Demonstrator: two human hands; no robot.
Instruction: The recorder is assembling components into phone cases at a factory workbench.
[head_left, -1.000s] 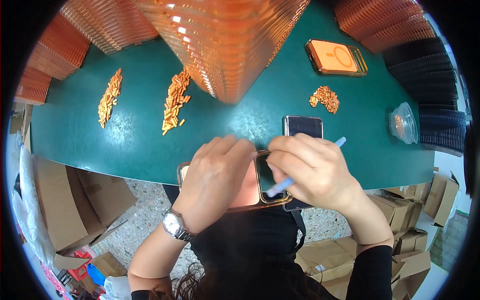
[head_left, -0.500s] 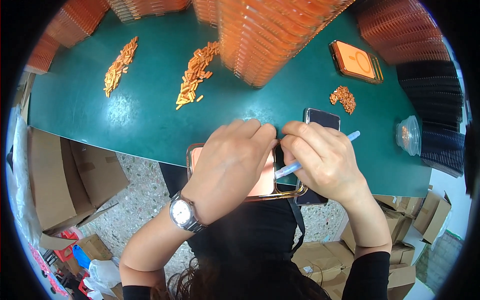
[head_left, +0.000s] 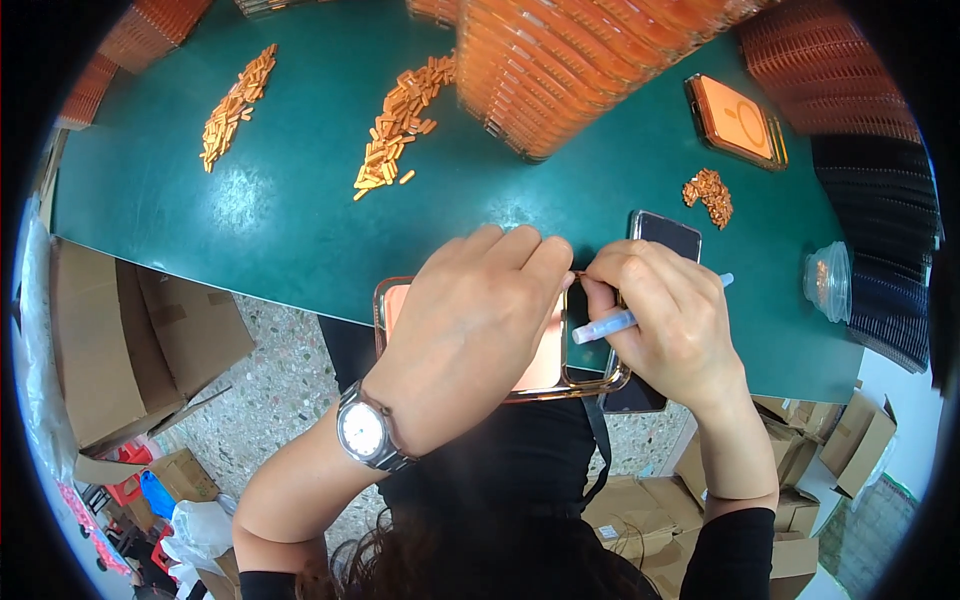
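An orange phone case (head_left: 549, 350) with a shiny metallic rim lies at the table's near edge. Across its middle rests my left hand (head_left: 490, 300), fingers curled over the far rim and closed on the case. My right hand (head_left: 665, 315) is closed too, with a translucent bluish pen-like stick (head_left: 606, 327) held slantwise in it. The thumb and forefinger of that hand pinch at the case's far rim, beside the camera opening; anything tiny between them is hidden. Partly under my right hand is a dark phone (head_left: 668, 234).
Tall stacks of orange cases (head_left: 560, 70) stand at the back. Small orange button-like pieces lie in piles, one at left (head_left: 238, 108), one mid-table (head_left: 400, 125). At right are a brown heap (head_left: 709, 196), a finished-looking orange case (head_left: 738, 120), a clear tub (head_left: 828, 284) and black stacks (head_left: 875, 200).
Both hands and the case have shifted slightly right in view, as have things on the table's right side. The stick's tip has moved off the case's middle bar toward the right.
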